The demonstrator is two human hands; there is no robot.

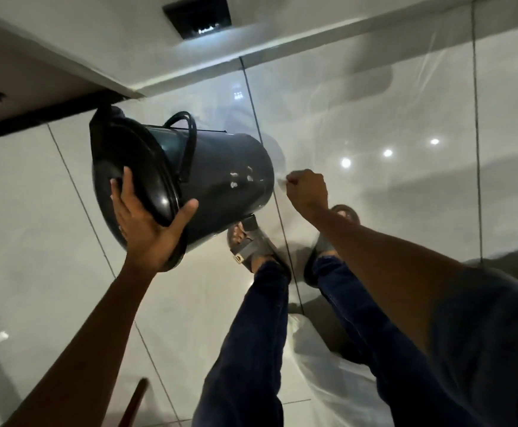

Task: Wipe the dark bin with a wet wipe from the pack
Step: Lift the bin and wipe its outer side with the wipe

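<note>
The dark bin (220,177) is tipped on its side above the floor, its black lid (134,171) facing me and its thin carry handle (187,140) on top. My left hand (146,220) cups the lid end from below, fingers spread over the lid rim. My right hand (307,189) is closed in a fist just right of the bin's base, pinching a small white wet wipe (282,181) that touches or nearly touches the base edge. Pale smears show on the bin's side. The pack is not in view.
Glossy pale floor tiles (375,134) reflect ceiling lights. A white cabinet edge with a dark underside (45,109) hangs at the upper left, close to the bin's lid. My legs in dark jeans and my sandalled feet (251,245) stand below the bin. A floor vent (197,16) lies at the top.
</note>
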